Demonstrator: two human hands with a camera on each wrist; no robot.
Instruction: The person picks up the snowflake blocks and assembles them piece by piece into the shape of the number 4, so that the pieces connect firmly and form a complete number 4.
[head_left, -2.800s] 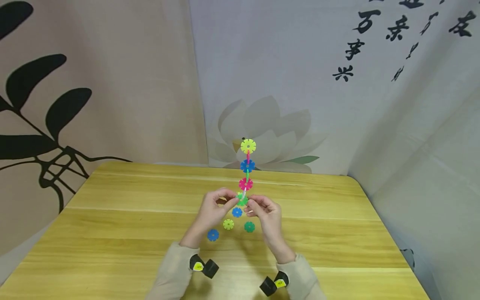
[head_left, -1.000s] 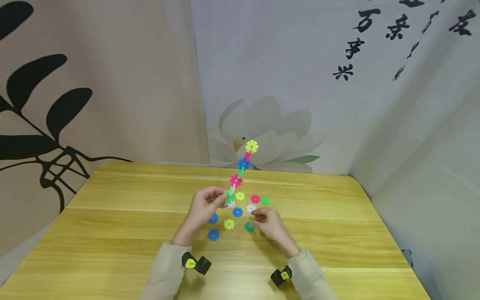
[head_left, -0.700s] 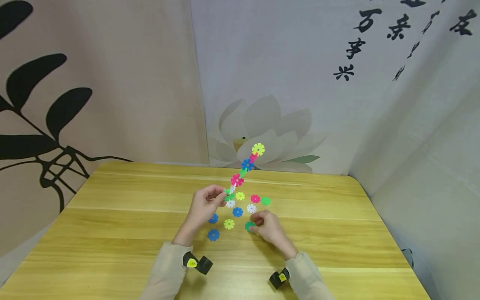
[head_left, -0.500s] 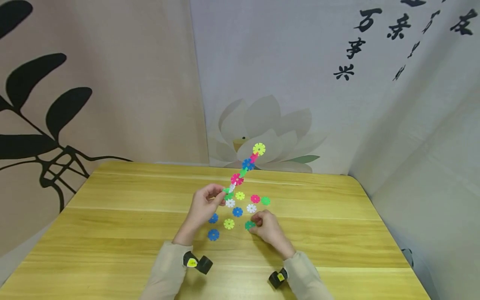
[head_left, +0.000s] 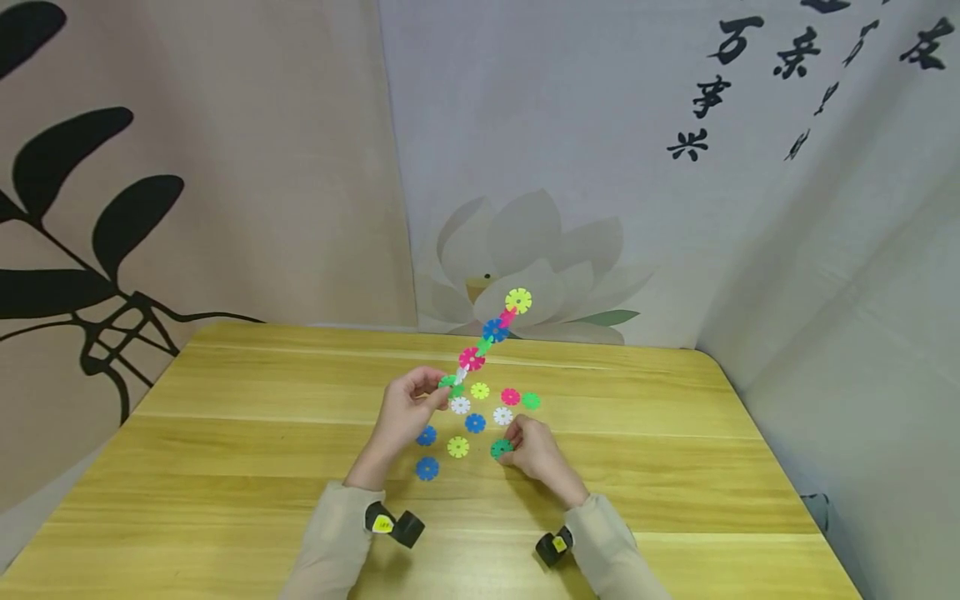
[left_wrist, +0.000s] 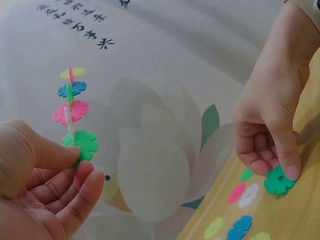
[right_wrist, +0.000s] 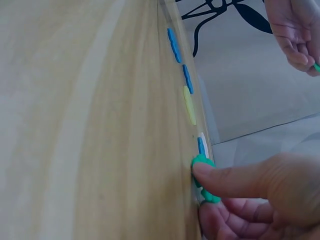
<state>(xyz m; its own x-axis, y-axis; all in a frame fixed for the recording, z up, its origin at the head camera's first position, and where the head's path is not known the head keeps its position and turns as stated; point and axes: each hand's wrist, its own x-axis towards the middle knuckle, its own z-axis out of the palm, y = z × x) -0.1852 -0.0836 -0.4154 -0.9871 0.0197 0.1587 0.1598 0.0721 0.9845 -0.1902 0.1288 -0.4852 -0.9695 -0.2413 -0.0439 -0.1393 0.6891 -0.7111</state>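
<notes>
- Left hand (head_left: 405,408): thumb and fingers pinching the light green disc (left_wrist: 87,142) at the near end of a chain.
- Chain (head_left: 484,345): seven notched plastic discs slotted crosswise, raised above the table, slanting up and rightward in the head view; in order from the hand, light green, white, pink, light green, blue, pink, yellow.
- Right hand (head_left: 537,452): well apart from the left; thumb and fingers pinching a loose dark green disc (head_left: 500,450) low over the table; contact with the wood cannot be told.
- Far loose discs, lying flat: upper yellow disc (head_left: 480,390), pink disc (head_left: 511,397), bright green disc (head_left: 531,401).
- Middle loose discs: left white disc (head_left: 461,406), right white disc (head_left: 502,415), central blue disc (head_left: 475,423).
- Near loose discs: upper-left blue disc (head_left: 427,436), lower yellow disc (head_left: 458,447), lower-left blue disc (head_left: 427,468).
- Table (head_left: 225,417): pale wood-grain top.
- Beige sleeves (head_left: 326,542): one per arm, a black wrist camera (head_left: 408,529) at each cuff.
- Backdrop (head_left: 300,167): printed with a lotus (head_left: 528,242), black leaves (head_left: 71,154) and black characters (head_left: 738,40).
</notes>
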